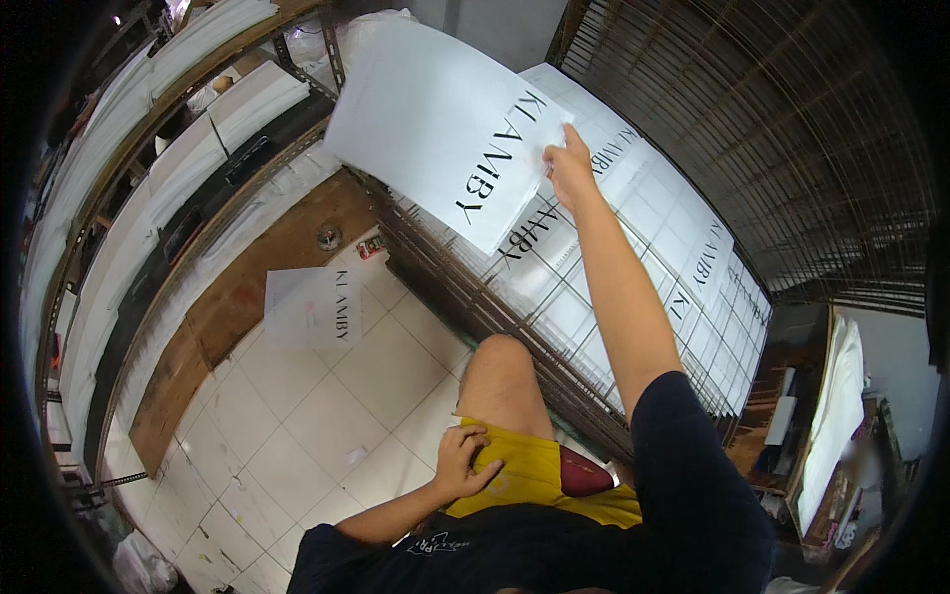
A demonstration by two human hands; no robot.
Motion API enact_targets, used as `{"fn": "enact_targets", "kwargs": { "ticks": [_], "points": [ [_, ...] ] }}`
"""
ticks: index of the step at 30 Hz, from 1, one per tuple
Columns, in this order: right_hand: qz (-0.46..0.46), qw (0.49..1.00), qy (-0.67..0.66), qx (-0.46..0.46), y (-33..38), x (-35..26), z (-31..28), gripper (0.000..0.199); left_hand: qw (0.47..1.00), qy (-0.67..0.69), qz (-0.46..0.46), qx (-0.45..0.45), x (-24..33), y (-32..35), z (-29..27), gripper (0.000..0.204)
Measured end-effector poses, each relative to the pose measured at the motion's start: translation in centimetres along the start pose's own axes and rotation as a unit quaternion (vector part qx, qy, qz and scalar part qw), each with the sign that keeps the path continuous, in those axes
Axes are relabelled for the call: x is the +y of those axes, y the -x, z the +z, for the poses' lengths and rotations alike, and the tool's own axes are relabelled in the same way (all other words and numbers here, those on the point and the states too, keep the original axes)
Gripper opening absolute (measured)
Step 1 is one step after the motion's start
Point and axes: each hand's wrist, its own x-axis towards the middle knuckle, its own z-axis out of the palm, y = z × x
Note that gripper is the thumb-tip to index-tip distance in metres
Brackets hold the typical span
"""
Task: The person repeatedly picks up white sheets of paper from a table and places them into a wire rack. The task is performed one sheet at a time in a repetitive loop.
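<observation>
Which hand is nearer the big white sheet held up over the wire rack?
Right. The right hand grips the white sheet at its edge; the left hand rests on the thigh, far below.

The right hand (570, 164) is stretched far forward with fingers pinched, while the left hand (463, 461) rests on the thigh.

White printed sheet (445, 124) held up; another (312, 309) — floor.

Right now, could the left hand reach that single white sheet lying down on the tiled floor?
Probably not without bending down. The left hand rests on the thigh of the yellow shorts, and the white sheet lies apart on the floor. Nothing blocks the way.
</observation>
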Motion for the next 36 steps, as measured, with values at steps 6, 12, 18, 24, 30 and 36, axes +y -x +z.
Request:
{"fn": "enact_targets", "kwargs": {
  "ticks": [6,12,18,24,30,36],
  "points": [
    [0.021,0.993,0.003,0.117,-1.3,8.4,-5.1,0.084,1.000,0.017,-0.005,-0.003,-0.9,0.4,0.0,0.038],
    [0.053,0.991,0.003,0.120,0.2,9.2,-8.0,0.084,1.000,0.021,-0.005,-0.014,-1.1,0.6,0.1,0.039],
    [0.015,0.985,0.068,0.159,2.3,10.7,-10.1,0.077,0.999,0.027,-0.008,-0.037,-1.1,0.4,0.1,0.041],
    [0.004,0.978,0.098,0.185,3.7,11.2,-11.1,0.068,0.999,0.024,-0.004,-0.038,-1.3,0.6,0.1,0.042],
    [-0.002,0.981,0.074,0.181,3.7,12.0,-11.4,0.069,0.999,0.027,-0.007,-0.040,-1.3,0.5,0.2,0.043],
    [-0.006,0.967,0.174,0.186,3.6,11.7,-10.8,0.069,0.999,0.031,-0.009,-0.034,-1.4,0.6,0.3,0.042]
  ]
}}
